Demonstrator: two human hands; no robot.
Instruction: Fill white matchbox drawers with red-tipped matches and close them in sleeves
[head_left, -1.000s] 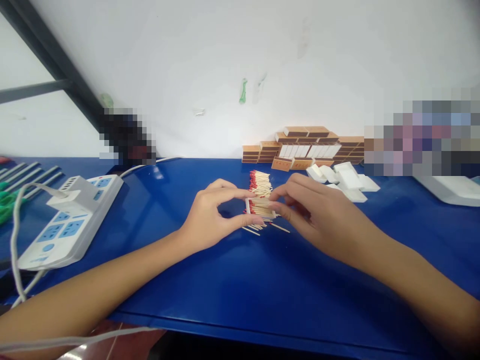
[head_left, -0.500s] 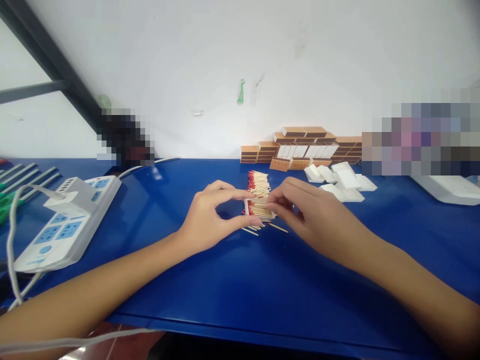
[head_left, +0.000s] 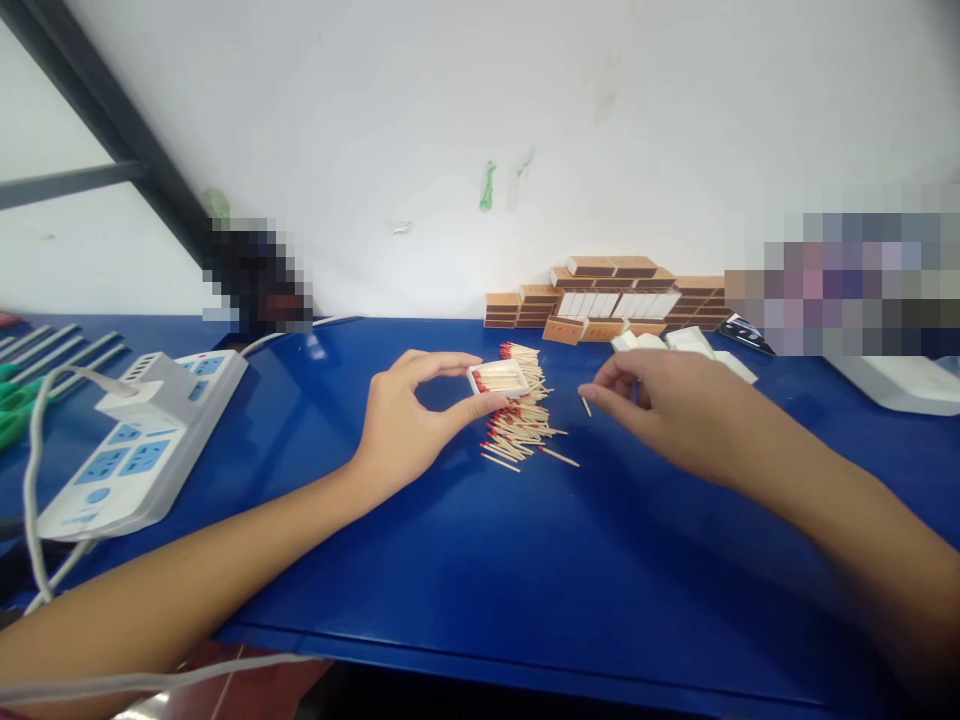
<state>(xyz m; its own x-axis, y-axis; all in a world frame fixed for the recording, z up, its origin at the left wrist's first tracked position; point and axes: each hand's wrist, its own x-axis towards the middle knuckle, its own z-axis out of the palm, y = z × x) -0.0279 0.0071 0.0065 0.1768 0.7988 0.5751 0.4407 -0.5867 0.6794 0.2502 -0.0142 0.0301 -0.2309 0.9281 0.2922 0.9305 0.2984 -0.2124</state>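
Between the thumb and fingers of my left hand [head_left: 416, 415] is a small white matchbox tray [head_left: 524, 388], tilted toward me, with several red-tipped matches [head_left: 495, 380] lying side by side in it. My right hand [head_left: 660, 405] is off to the right, its fingers pinched on a single match [head_left: 586, 406] that points downward. Beneath and behind the tray, a loose heap of matches [head_left: 517, 432] spreads over the blue table [head_left: 450, 570], most red heads toward the left. One stray match [head_left: 559, 457] lies at the heap's front right.
Matchboxes [head_left: 611, 278] are stacked against the wall. White trays [head_left: 690, 342] lie at their right front, partly behind my right hand. On the left are a white power strip [head_left: 150, 450] with a cable and green-handled scissors [head_left: 15, 405]. A dark phone-like object [head_left: 746, 333] lies far right.
My left hand has raised the tray up and slightly left, uncovering the heap. My right hand has moved away from the tray to the right, with a match in its fingers.
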